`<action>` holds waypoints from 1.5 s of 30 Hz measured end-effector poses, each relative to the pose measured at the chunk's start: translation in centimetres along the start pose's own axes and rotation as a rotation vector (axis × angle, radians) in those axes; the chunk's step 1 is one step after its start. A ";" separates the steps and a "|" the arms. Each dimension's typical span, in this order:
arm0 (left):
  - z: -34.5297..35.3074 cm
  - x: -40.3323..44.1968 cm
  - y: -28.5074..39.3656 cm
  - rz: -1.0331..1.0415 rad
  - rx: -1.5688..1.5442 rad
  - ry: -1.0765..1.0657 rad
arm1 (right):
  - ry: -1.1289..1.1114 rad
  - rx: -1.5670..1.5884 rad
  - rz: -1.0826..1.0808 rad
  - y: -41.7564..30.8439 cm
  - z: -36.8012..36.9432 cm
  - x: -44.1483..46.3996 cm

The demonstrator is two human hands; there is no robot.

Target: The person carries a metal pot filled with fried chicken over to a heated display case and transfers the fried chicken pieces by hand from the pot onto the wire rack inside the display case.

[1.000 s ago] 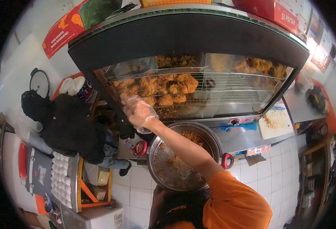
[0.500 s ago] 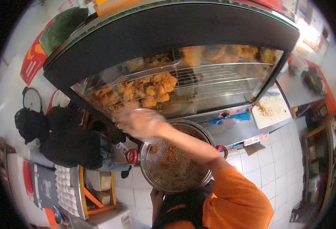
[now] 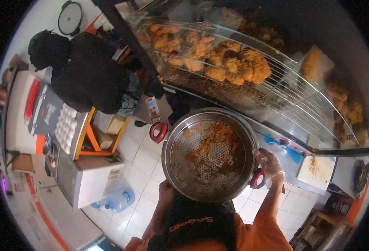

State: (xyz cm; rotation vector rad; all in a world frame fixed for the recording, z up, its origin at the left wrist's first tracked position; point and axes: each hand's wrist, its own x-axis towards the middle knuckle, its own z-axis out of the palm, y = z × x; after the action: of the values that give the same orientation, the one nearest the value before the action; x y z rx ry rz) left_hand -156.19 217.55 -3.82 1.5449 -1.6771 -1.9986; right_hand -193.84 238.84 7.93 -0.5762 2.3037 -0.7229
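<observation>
A round metal pot (image 3: 249, 125) with a perforated tray and orange-brown crumbs in it is just in front of my body. At its right rim, beside the red handle (image 3: 257, 179), my right hand (image 3: 270, 164) in a clear plastic glove has its fingers closed on the pot's edge. Bare, my left hand (image 3: 166, 191) touches the pot's lower left side, with its fingers mostly hidden against the pot. Fried chicken pieces (image 3: 234, 62) lie on a wire rack in the glass display case above the pot.
A person in black (image 3: 88, 75) bends at the left. Stacked eggs (image 3: 66, 127) are below them, near a white chest (image 3: 94, 180) and a blue water bottle (image 3: 120, 199) on the tiled floor. A cutting board (image 3: 316, 171) with crumbs lies at the right.
My gloved right hand has moved from the front of the display case down to the pot's right rim. My left hand now shows more clearly, and the view has shifted and turned.
</observation>
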 end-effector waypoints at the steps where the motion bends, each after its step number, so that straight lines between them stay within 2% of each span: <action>1: 0.4 -0.7 1.0 0.013 -0.046 0.045 | -0.014 0.012 -0.012 -0.1 0.4 0.5; 4: 0.9 0.2 -3.2 0.067 -0.101 0.131 | 0.028 -0.008 0.021 2.5 2.1 2.7; 7: 0.9 -2.6 1.7 0.053 0.372 0.180 | 0.042 -0.196 -0.165 3.4 3.0 3.1; 10: -0.6 -5.1 1.1 0.082 -0.027 0.148 | 0.133 -0.084 -0.307 1.6 4.1 0.8; 11: -0.6 -6.8 3.9 -0.066 -0.076 0.186 | 0.114 -0.022 -0.295 2.3 5.1 0.8; 13: -1.8 -8.6 2.0 -0.014 -0.271 0.220 | 0.266 -0.129 -0.260 3.2 8.4 0.7; 15: -3.2 -10.6 -0.5 0.115 -0.452 0.217 | 0.245 -0.217 -0.234 0.6 9.3 -2.0; 16: -4.1 -11.8 -1.6 0.218 -0.538 0.217 | 0.133 -0.243 -0.236 -3.9 8.3 -3.7; 17: -4.9 -13.1 -3.3 0.216 -0.609 0.273 | 0.015 -0.265 -0.245 -6.9 8.5 -5.1; 20: -8.4 -17.6 -8.3 0.183 -0.598 0.469 | -0.047 -0.239 -0.234 -10.9 12.9 -9.4; 21: -9.8 -19.3 -10.1 0.275 -0.598 0.433 | -0.066 -0.331 -0.303 -12.7 14.2 -11.3; 23: -13.3 -23.6 -15.5 0.178 -0.475 0.569 | -0.028 -0.319 -0.410 -14.3 18.8 -15.5; 24: -14.1 -25.2 -17.5 0.218 -0.593 0.586 | -0.011 -0.323 -0.478 -15.3 20.8 -17.4; 25: -14.7 -27.3 -17.7 0.260 -0.711 0.601 | -0.033 -0.242 -0.609 -16.1 23.0 -18.8; 26: -16.2 -29.9 -18.9 0.317 -0.598 0.534 | -0.063 -0.164 -0.739 -17.0 25.1 -20.3; 28: -18.9 -33.6 -22.3 0.301 -0.578 0.651 | -0.202 -0.275 -0.732 -17.7 31.0 -21.2; 31: -21.4 -37.8 -30.0 0.411 -0.773 0.900 | -0.347 -0.386 -0.693 -21.7 37.9 -26.0; 34: -24.2 -41.6 -33.8 0.346 -0.819 1.054 | -0.548 -0.387 -0.799 -27.0 42.9 -32.2; 37: -27.1 -45.0 -36.5 0.275 -0.869 1.167 | -0.718 -0.583 -0.840 -30.0 51.3 -34.7; 39: -28.7 -47.2 -39.1 0.243 -0.906 1.262 | -0.816 -0.554 -0.921 -33.0 55.9 -37.3; 40: -29.3 -47.9 -40.6 0.228 -0.917 1.310 | -0.898 -0.545 -0.978 -34.3 58.7 -38.8; 41: -29.6 -48.3 -42.2 0.213 -0.936 1.368 | -0.951 -0.571 -1.003 -33.0 64.7 -37.8; 44: -29.7 -46.6 -43.9 0.182 -1.063 1.514 | -1.264 -0.735 -0.886 -42.4 67.6 -41.5; 45: -31.4 -45.1 -40.9 0.203 -1.207 1.613 | -1.229 -0.689 -1.104 -43.4 71.5 -40.7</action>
State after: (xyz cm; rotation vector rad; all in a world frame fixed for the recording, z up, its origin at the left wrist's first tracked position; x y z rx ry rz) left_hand -91.73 240.75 -4.38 1.4161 0.0746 -0.6190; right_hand -107.27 204.74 7.70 -1.9686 0.8631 0.1296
